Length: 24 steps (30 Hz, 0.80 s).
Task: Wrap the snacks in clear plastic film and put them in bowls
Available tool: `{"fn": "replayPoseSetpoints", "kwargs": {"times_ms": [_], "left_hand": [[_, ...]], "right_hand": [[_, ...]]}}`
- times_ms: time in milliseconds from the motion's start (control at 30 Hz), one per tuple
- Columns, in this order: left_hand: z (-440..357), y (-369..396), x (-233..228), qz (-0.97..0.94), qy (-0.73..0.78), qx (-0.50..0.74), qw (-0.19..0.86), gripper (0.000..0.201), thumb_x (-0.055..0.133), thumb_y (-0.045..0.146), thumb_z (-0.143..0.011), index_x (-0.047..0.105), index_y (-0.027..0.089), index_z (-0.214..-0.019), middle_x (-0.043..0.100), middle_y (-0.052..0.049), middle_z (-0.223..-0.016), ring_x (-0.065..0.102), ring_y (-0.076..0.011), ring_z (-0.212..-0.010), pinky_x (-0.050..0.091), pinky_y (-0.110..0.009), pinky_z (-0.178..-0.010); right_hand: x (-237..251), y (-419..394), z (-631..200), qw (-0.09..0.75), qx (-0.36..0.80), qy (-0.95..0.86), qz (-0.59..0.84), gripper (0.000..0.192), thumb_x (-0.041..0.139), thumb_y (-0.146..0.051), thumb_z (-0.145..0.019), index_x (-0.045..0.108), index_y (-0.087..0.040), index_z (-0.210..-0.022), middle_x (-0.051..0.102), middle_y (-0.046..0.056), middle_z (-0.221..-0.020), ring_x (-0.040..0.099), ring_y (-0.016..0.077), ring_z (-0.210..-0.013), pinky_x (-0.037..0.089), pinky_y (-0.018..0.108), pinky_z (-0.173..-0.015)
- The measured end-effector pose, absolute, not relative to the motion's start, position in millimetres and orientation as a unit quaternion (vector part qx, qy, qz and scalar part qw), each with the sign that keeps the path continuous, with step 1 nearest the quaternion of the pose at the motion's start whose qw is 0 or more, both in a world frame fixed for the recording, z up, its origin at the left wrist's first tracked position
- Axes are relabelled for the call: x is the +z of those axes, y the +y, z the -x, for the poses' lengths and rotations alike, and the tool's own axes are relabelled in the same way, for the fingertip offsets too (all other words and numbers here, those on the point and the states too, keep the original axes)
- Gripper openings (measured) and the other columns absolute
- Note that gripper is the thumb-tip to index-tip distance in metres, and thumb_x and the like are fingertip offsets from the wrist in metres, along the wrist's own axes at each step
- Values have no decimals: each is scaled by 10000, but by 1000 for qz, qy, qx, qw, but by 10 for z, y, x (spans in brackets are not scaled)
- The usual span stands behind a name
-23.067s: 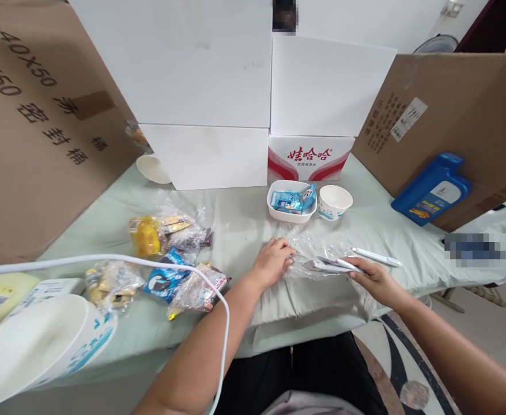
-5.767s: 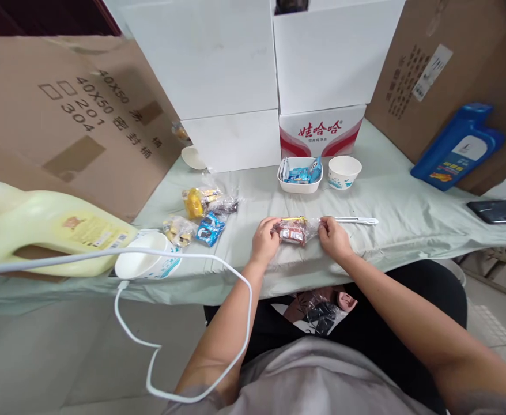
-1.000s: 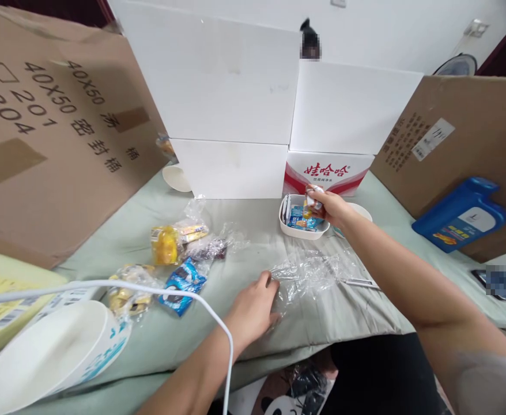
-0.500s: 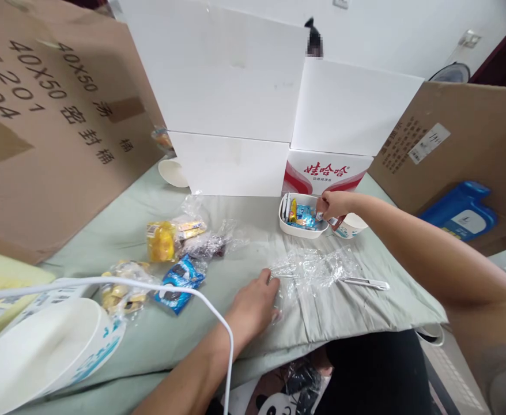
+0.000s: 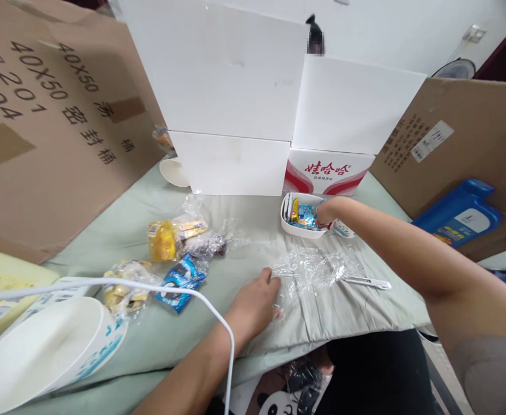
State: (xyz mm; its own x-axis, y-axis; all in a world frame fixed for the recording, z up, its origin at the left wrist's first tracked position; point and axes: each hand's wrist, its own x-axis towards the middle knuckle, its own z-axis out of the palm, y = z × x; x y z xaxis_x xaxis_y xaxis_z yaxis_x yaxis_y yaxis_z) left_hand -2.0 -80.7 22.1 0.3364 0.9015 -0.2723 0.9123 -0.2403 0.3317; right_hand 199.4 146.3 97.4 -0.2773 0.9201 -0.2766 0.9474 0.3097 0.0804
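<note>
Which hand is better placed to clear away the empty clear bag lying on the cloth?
Probably the left hand: its fingers already rest on the edge of the clear bag. The right hand is reached out at the white tray of snack packets, farther from the bag.

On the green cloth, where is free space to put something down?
The green cloth lies bare between the snack bags and the white tray, below the white boxes. It is also bare right of the white pen. It is crowded around the left hand on the clear bag.
</note>
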Motion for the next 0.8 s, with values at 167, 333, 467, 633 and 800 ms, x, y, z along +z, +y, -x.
{"fn": "replayPoseSetpoints", "kwargs": {"times_ms": [167,333,467,633,800], "left_hand": [[27,-829,250,-786,578,-11,220,452,684,258,-772,540,207,-1197,476,-130,-1358,622,-276,-1045,481,-363,-845],[45,-900,308,-796,574,12,191,325,652,238,-802,572,212,-1116,536,-109,-1273,631,-268,-1003,489,-355,-823],[28,-924,343,-800,576,13,169,216,620,203,-829,611,170,-1043,599,-119,-1105,639,-277,-965,509,-375,-805],[-36,-841,274,-829,538,86,126,191,478,150,-923,654,172,-993,638,-101,-1130,577,-256,-1098,484,-386,-936],[74,-782,206,-832,539,92,88,316,513,164,-914,593,129,-1218,553,-140,-1344,499,-319,-1219,457,-467,-990]], "right_hand": [[825,1328,-1906,179,-9,759,-625,360,785,-272,-655,701,-131,-976,700,158,-939,647,302,-930,484,402,-806],[987,971,-2012,41,93,771,-629,481,576,-418,-872,571,-108,-1239,556,225,-1275,477,369,-1219,371,516,-981],[1055,440,-2123,-114,-16,889,-443,309,506,-394,-928,641,-194,-1121,662,112,-1092,576,254,-1053,436,412,-927],[723,-323,-2211,47,-118,962,-241,647,774,-457,-714,574,-186,-1266,710,72,-961,626,260,-938,384,480,-991],[550,-662,-2301,81,-91,963,-242,396,776,-275,-729,664,-179,-1096,710,71,-867,621,242,-855,450,380,-830]]}}
